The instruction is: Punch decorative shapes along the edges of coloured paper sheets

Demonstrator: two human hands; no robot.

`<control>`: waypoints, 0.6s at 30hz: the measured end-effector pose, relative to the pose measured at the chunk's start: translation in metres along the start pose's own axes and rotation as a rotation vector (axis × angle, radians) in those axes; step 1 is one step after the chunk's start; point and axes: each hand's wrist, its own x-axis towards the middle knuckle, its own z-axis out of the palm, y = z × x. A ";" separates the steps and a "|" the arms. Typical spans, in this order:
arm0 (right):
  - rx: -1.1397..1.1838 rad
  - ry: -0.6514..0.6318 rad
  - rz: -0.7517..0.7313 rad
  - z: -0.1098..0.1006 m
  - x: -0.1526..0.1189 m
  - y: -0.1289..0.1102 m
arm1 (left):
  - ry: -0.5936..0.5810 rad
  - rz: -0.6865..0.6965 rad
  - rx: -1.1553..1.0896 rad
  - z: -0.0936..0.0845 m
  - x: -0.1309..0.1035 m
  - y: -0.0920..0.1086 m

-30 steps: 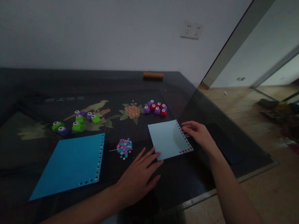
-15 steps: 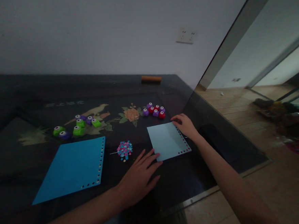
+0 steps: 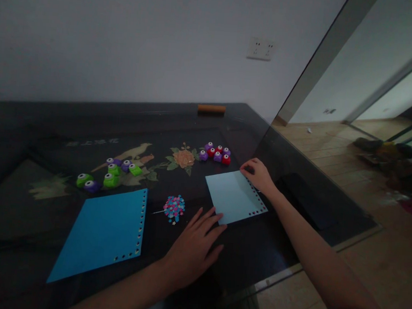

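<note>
A pale blue sheet (image 3: 233, 194) lies on the dark table, with a line of small dark pink pieces or dots along its right and lower right edges. At its far right corner my right hand (image 3: 258, 175) is pinched, thumb against fingers; whatever is between them is too small to make out. My left hand (image 3: 195, 248) lies open, fingers spread, its fingertips touching the sheet's near left corner. Left of that hand is a pile of tiny pink, blue and white star-like pieces (image 3: 174, 208), with a thin light stick (image 3: 158, 212) poking out leftward.
A brighter blue sheet (image 3: 103, 232), dotted along two edges, lies left. Behind it sit several green and purple eyeball toys (image 3: 111, 181); several red and purple ones (image 3: 217, 156) sit farther right. An orange-brown roll (image 3: 211, 109) lies by the wall, a dark flat object (image 3: 303, 199) beyond my right forearm.
My right thumb and fingers have closed into a pinch at the sheet's far corner. My left hand stays at the near corner. The whole view has shifted slightly.
</note>
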 end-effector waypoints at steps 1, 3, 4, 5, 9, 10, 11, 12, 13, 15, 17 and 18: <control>0.002 0.002 -0.005 0.000 0.000 0.000 | 0.005 0.001 0.003 0.000 0.000 0.000; 0.007 0.004 -0.011 0.000 0.000 -0.001 | 0.011 0.005 0.009 0.001 0.001 -0.001; 0.010 0.004 -0.012 0.000 0.000 -0.001 | 0.010 0.009 0.012 0.001 0.001 -0.001; 0.011 0.003 -0.012 0.000 0.000 -0.001 | 0.008 0.010 0.015 0.001 0.001 -0.001; 0.014 -0.007 -0.017 0.000 -0.001 -0.002 | 0.010 0.009 0.028 0.002 0.000 -0.001; 0.016 -0.008 -0.016 -0.001 -0.001 -0.002 | 0.015 0.011 0.032 0.002 0.000 -0.001; 0.019 -0.008 -0.013 -0.001 -0.002 -0.002 | 0.019 0.014 0.035 0.003 -0.001 -0.001; 0.022 -0.008 -0.010 -0.001 -0.002 -0.002 | 0.023 0.018 0.038 0.003 -0.001 -0.001; 0.026 -0.010 -0.007 -0.001 -0.002 -0.003 | 0.027 0.021 0.040 0.003 -0.001 -0.001; 0.035 -0.016 -0.005 -0.002 -0.003 -0.005 | 0.028 0.022 0.041 0.004 -0.002 -0.001; 0.043 -0.028 -0.008 -0.002 -0.003 -0.008 | 0.025 0.016 0.038 0.003 -0.002 0.000; 0.046 -0.033 -0.008 -0.002 -0.003 -0.009 | 0.021 0.013 0.036 0.002 -0.001 0.000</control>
